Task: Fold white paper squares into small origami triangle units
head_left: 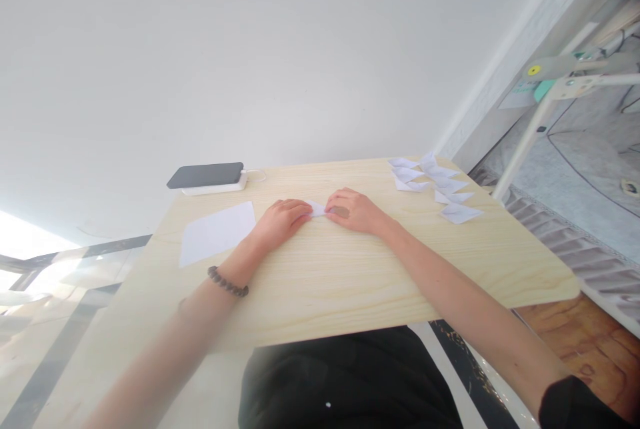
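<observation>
A small folded white paper (317, 209) lies on the table in the middle, its ends covered by my fingers. My left hand (283, 221) is closed on its left end, fingertips pressed together. From the right, my right hand (356, 210) pinches the other end in the same way. Only a small pointed piece of the paper shows between the two hands. A flat sheet of white paper (216, 234) rests beside my left wrist, which wears a dark bead bracelet. Several folded paper boats (457, 213) stand in rows at the far right of the table.
The pale wooden table (320, 282) stands against a white wall. At its back left a dark phone (206, 175) lies on a white box (215, 188) with a cable (257, 174). To the right is a white metal frame (530, 129) beside the table.
</observation>
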The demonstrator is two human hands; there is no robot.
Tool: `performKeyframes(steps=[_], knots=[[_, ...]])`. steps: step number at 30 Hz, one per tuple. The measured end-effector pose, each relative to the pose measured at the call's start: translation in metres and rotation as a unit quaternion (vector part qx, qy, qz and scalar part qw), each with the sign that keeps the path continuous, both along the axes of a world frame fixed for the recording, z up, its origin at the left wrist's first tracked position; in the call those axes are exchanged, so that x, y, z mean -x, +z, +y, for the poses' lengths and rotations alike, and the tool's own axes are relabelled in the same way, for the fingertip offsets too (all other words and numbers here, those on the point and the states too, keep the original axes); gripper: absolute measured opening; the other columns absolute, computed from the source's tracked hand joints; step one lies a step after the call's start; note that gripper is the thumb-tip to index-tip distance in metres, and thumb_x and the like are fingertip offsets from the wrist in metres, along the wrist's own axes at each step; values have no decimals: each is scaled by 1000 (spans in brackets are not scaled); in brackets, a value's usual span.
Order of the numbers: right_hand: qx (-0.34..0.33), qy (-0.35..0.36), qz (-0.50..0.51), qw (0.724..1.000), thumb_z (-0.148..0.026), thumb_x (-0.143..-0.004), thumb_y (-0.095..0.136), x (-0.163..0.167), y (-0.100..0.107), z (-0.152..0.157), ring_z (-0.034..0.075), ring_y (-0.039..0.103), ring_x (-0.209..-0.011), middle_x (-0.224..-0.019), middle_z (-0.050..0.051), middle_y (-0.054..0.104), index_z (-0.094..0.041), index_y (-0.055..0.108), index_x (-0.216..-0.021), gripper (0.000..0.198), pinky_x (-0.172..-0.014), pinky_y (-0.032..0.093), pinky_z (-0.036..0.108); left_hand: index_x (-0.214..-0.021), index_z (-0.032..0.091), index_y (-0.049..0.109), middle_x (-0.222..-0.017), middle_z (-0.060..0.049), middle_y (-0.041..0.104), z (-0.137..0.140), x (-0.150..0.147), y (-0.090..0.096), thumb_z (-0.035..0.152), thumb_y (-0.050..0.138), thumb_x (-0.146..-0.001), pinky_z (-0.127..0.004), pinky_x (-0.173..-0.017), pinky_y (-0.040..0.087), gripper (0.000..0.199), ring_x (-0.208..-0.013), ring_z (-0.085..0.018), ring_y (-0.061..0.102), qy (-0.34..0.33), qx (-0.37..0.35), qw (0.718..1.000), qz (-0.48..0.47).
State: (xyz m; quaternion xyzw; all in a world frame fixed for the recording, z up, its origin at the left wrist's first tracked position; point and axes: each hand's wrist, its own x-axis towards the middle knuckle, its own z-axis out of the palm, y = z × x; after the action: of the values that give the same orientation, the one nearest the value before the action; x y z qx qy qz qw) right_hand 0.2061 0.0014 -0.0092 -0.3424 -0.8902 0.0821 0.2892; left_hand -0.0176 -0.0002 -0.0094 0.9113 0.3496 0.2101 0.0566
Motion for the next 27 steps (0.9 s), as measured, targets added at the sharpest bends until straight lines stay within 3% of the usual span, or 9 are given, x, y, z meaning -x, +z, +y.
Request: performKeyframes(steps=[8,15,27], knots=[[-76,-42,-26,996,-30,-83,47,7,-3,4,17,51,-87,-86,4,63,-21,64,-84,19,-81,34,31,-100,18,56,-89,-5,66,-3,0,-1,26,36,-88,-30,-72,45,25,-77,-17,61,40,-75,996,-3],[-171,-27,-29,984,-24,-84,46,16,-3,0,15,50,-81,-83,2,64,-21,63,-82,18,-72,32,30,-84,18,58,-88,-5,64,-4,-4,7,21,49,-81,-33,-81,42,10,-91,-17,55,-13,-151,986,-71],[-203,-27,-42,978,-26,-86,44,24,-1,-5,14,47,-79,-82,0,65,-21,62,-81,19,-70,32,29,-80,17,55,-83,-4,62,-6,-7,11,16,51,-78,-33,-78,41,5,-90,-18,51,-36,-184,980,-63]])
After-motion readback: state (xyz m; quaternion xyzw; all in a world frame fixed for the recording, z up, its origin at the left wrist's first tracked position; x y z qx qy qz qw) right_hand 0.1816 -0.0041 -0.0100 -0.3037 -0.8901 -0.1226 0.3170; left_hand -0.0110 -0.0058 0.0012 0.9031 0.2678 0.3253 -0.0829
